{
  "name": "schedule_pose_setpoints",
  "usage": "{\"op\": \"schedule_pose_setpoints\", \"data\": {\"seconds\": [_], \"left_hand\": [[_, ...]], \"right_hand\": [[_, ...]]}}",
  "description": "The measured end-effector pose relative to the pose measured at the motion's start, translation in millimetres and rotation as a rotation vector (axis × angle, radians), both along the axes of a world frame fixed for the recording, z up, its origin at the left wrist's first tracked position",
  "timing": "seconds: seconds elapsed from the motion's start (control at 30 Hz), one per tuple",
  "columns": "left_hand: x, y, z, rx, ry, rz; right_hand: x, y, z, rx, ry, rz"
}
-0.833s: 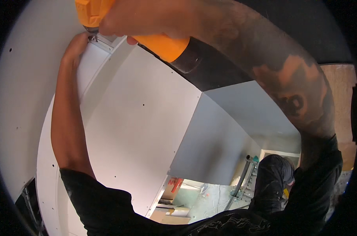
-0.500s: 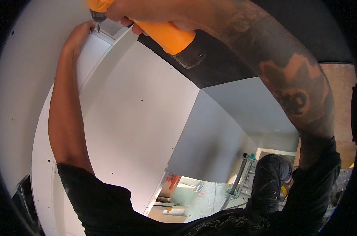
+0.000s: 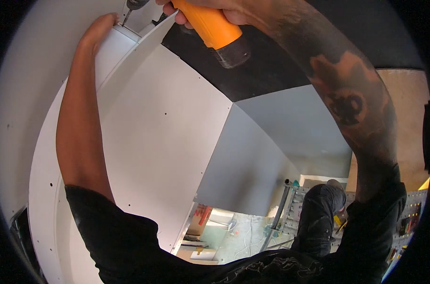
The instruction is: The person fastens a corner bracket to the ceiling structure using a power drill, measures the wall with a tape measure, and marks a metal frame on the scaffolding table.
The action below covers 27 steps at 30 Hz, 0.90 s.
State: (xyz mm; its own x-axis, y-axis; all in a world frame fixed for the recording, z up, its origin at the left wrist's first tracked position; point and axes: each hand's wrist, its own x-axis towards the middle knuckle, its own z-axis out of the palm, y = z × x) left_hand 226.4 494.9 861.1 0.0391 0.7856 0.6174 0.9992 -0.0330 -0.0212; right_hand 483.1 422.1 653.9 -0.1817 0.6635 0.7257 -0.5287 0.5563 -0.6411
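My right hand (image 3: 234,10) is wrapped round an orange and black cordless drill (image 3: 208,23), its black base toward me. The drill's top runs out of the upper edge. Its dark chuck (image 3: 137,3) shows, with a thin bit (image 3: 126,18) slanting down to the end of a narrow white board strip (image 3: 114,47). My left hand (image 3: 101,29) grips this strip's far end, the fingertips close beside the bit. Part of those fingers is hidden behind the hand. Whether a screw sits on the bit is too small to tell.
A large white panel (image 3: 153,137) with screw dots curves below the strip. Beyond it are grey panels (image 3: 238,161) and a dark surface (image 3: 215,71). Far below lie a cluttered floor (image 3: 245,236), a metal pole (image 3: 276,215), a perforated metal platform (image 3: 295,208) and my bent leg (image 3: 314,217).
The drill has tilted, its chuck swinging right and up while the bit tip stays at the strip's end. My left hand has shifted slightly up. The whole view has moved a little.
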Motion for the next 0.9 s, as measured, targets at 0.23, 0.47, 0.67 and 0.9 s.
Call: {"op": "schedule_pose_setpoints", "data": {"seconds": [0.23,0.47,0.67,0.9], "left_hand": [[-19,0,19,-0.032,0.133,-0.114],[49,-83,-59,0.641,0.334,-0.113],[55,-212,-264,0.393,0.406,-0.997],[-56,-293,-489,-0.474,-0.340,-0.733]], "right_hand": [[-6,-6,-40,0.101,0.058,-0.003],[4,-84,-208,-0.092,0.205,-0.361],[3,-202,-361,-0.555,0.327,-0.232],[3,-291,-457,-0.933,-0.083,-0.095]]}}
